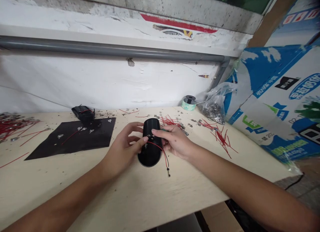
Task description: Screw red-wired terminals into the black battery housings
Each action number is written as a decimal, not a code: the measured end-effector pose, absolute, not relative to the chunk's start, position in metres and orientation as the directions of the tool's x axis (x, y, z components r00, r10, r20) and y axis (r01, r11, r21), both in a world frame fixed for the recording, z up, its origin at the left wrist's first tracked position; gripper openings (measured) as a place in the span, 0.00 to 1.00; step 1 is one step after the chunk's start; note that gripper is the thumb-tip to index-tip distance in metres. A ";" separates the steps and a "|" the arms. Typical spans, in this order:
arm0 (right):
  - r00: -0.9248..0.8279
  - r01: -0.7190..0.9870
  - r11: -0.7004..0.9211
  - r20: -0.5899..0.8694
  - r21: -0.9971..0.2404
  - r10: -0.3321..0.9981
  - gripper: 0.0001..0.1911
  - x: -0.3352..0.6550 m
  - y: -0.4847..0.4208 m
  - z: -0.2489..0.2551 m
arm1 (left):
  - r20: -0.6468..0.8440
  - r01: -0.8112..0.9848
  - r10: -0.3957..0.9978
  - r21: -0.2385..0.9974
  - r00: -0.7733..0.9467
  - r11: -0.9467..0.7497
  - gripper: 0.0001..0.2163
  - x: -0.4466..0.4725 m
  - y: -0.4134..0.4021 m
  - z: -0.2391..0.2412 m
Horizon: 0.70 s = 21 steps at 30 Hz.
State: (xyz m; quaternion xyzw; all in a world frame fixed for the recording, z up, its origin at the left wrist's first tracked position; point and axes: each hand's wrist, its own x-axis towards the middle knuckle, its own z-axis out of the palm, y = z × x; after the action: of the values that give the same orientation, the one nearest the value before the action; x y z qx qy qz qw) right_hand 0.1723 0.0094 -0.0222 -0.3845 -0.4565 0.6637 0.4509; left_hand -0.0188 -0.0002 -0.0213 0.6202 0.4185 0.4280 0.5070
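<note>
A black oval plastic shell [150, 148] lies on the pale wooden table [140, 195] between my hands. My left hand [123, 148] curls around its left side, thumb and fingertips pressed on it. My right hand [175, 141] grips it from the right, with the forefinger on top at a small metal contact. A thin red wire [161, 152] runs from that contact down to a loose metal tip [169, 173] on the table.
A black mat [75, 138] with small metal clips and red wires lies at left, another black shell [83, 113] behind it. Loose red wires [222, 137] and a bag of metal parts [212, 108] sit at right, beside a solder spool [188, 102] and blue-and-white cardboard boxes [275, 101].
</note>
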 end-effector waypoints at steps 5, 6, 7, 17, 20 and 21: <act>-0.216 -0.181 -0.124 -0.083 -0.976 0.973 0.18 0.170 0.009 -0.018 | 0.402 0.335 0.879 0.816 0.257 -0.471 0.10 -0.025 0.000 -0.017; -0.207 -0.168 -0.116 -0.080 -0.979 0.975 0.18 0.171 0.009 -0.019 | 0.460 0.369 0.848 0.764 0.263 -0.529 0.08 -0.025 0.000 -0.017; -0.208 -0.157 -0.108 -0.074 -0.982 0.975 0.18 0.171 0.010 -0.019 | 0.493 0.397 0.825 0.723 0.278 -0.566 0.06 -0.025 0.000 -0.017; -0.337 -0.229 -0.193 -0.108 -0.954 0.935 0.13 0.173 0.008 -0.018 | 0.481 0.421 0.774 0.653 0.412 -0.629 0.08 -0.024 -0.001 -0.016; -0.380 -0.254 -0.241 -0.132 -0.937 0.916 0.13 0.175 0.009 -0.017 | 0.474 0.420 0.764 0.644 0.437 -0.640 0.09 -0.026 -0.003 -0.011; -0.387 -0.259 -0.243 -0.130 -0.935 0.913 0.13 0.175 0.009 -0.017 | 0.467 0.428 0.759 0.633 0.453 -0.645 0.09 -0.027 -0.003 -0.010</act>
State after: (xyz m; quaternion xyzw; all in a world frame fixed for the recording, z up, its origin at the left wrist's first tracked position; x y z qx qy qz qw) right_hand 0.1753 0.0094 -0.0174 -0.3627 -0.4509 0.7000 0.4184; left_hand -0.0265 -0.0030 -0.0100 0.8239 0.3601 0.3792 0.2187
